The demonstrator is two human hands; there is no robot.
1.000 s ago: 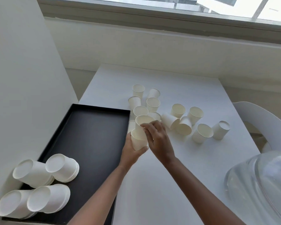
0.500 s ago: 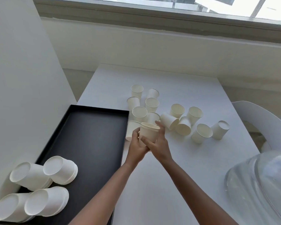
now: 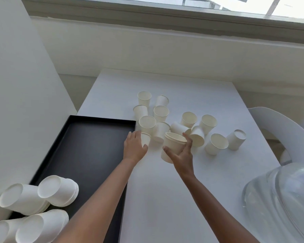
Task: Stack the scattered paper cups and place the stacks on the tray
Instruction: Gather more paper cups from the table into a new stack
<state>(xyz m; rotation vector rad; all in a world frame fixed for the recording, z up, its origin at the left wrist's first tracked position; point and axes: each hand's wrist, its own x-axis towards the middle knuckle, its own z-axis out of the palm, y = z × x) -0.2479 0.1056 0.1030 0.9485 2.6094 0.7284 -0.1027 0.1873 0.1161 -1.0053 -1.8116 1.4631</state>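
Your right hand (image 3: 181, 155) wraps the stack (image 3: 173, 146), mouth up and tilted over the table (image 3: 165, 199), likely ready to take another, while your left hand (image 3: 133, 149) lies spread, gripping nothing, at the cup (image 3: 145, 138) beside the tray (image 3: 88, 146)

white rectangular table (image 3: 165, 193) | clear domed plastic cover (image 3: 281, 204) at near right corner | white curved chair (image 3: 274, 127) beside right edge | grey window frame (image 3: 165, 20) beyond far edge | white wall panel (image 3: 16, 85) along left edge
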